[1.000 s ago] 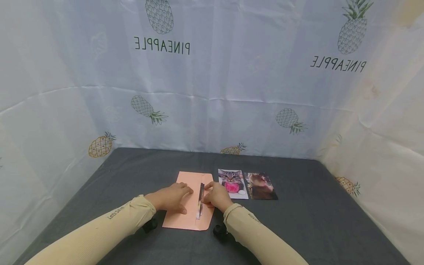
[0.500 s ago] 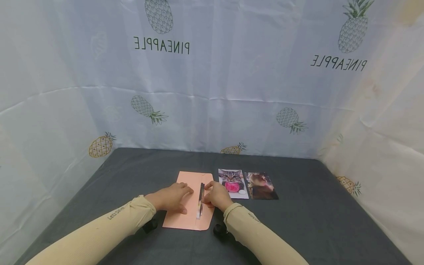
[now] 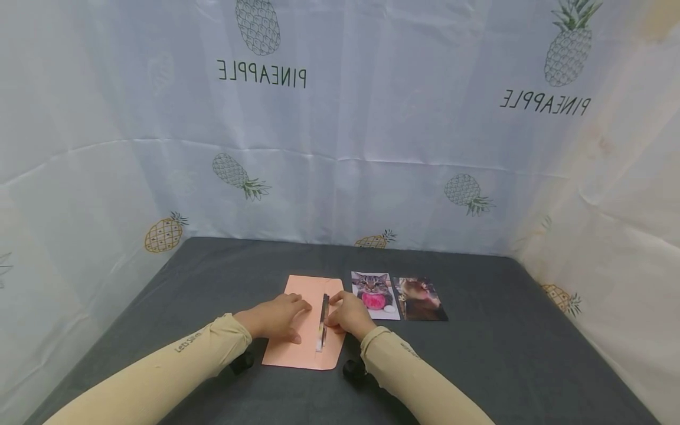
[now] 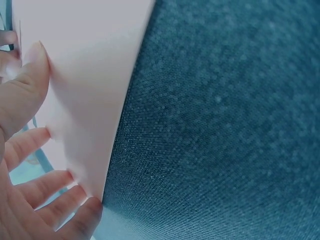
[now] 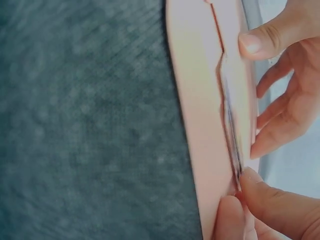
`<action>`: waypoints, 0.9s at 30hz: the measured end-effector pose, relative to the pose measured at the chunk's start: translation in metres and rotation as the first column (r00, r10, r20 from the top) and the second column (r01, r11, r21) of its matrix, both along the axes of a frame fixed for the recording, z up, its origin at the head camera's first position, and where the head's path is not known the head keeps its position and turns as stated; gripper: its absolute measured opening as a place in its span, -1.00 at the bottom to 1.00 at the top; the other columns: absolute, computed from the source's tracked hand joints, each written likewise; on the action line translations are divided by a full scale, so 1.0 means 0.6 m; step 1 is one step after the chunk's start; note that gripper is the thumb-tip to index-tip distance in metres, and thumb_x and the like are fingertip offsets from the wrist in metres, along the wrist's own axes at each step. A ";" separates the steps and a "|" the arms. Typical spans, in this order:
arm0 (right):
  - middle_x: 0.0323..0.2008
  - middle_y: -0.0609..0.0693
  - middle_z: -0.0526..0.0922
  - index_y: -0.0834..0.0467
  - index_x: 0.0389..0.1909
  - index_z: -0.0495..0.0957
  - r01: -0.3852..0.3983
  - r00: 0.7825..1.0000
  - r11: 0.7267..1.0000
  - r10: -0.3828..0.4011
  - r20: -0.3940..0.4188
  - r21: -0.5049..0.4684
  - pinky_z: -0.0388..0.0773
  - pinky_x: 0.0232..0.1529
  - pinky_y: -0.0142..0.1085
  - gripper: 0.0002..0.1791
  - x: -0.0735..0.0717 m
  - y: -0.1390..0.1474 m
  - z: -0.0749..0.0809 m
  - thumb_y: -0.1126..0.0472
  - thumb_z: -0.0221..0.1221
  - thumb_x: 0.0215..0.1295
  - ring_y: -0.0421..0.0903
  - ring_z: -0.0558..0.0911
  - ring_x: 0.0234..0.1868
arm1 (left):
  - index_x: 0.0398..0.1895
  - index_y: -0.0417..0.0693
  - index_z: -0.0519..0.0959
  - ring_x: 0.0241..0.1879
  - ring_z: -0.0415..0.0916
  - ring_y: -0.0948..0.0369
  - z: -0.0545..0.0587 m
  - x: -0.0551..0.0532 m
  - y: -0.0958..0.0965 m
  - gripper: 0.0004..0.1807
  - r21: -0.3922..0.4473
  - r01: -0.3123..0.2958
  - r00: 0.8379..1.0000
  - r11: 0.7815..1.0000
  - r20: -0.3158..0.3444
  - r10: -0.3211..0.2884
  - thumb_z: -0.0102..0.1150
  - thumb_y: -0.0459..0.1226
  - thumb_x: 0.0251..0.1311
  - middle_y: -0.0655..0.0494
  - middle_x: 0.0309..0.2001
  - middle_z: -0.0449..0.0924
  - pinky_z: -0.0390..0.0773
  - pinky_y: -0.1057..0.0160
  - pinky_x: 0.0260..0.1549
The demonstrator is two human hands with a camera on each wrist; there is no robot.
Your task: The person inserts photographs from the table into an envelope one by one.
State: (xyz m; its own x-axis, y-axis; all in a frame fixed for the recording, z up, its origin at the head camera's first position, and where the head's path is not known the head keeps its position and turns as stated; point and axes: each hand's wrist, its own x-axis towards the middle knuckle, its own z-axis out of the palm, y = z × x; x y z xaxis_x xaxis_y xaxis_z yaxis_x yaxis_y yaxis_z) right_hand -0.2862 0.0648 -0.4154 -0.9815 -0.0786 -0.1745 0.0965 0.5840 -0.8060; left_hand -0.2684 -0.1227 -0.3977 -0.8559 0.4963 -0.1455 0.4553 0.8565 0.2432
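A peach-pink envelope lies on the dark cloth, its opening facing right. In that opening, a narrow strip of a photo shows; the rest is hidden inside. My left hand rests on the envelope's left half, and the left wrist view shows its thumb and spread fingertips touching the paper. Beside the opening, my right hand pinches the photo's edge between thumb and forefinger, as the right wrist view shows near the end of the slit. Whether more than one photo is in there, I cannot tell.
Right of the envelope, a photo of a cat with a pink ball lies face up. Against it lies a darker brown photo. The dark tablecloth runs back to a white pineapple-print curtain.
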 end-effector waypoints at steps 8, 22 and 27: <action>-0.39 0.14 0.60 0.31 0.07 0.48 -0.066 0.998 0.988 0.068 0.011 -0.139 0.67 -0.43 -0.21 -0.53 -0.001 0.017 0.027 0.46 0.32 0.09 -0.10 0.59 -0.56 | 0.20 -0.04 0.47 0.31 0.29 -0.13 0.001 -0.001 0.000 -0.32 0.006 -0.014 1.000 1.000 0.016 0.014 0.47 -0.08 -0.04 -0.17 0.31 0.35 0.38 -0.09 0.21; 0.01 0.22 0.63 0.24 0.18 0.47 -0.006 0.999 0.963 0.018 0.042 -0.270 0.64 -0.11 -0.08 -0.53 -0.026 0.109 0.099 0.22 0.26 0.26 0.20 0.64 -0.01 | 0.21 -0.03 0.46 0.33 0.27 -0.14 -0.002 -0.003 -0.004 -0.32 0.019 0.021 1.000 1.000 0.007 -0.021 0.46 -0.09 -0.02 -0.18 0.32 0.33 0.35 -0.08 0.24; 0.08 0.25 0.56 0.24 0.23 0.41 0.053 0.998 0.965 -0.043 0.044 -0.258 0.59 0.03 -0.05 -0.52 -0.041 0.156 0.111 0.19 0.20 0.33 0.19 0.59 0.06 | 0.22 -0.03 0.46 0.34 0.26 -0.15 -0.002 -0.002 -0.005 -0.31 0.024 0.018 1.000 1.000 0.014 -0.018 0.46 -0.09 -0.02 -0.19 0.33 0.32 0.35 -0.09 0.24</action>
State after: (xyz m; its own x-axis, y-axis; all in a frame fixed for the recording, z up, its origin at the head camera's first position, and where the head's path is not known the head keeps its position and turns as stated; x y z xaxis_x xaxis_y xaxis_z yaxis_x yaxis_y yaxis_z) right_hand -0.3111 0.1581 -0.3488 -0.9783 -0.0785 -0.1915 0.1529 0.3501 -0.9242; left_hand -0.2698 -0.1257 -0.3991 -0.8449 0.5148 -0.1456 0.4667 0.8423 0.2698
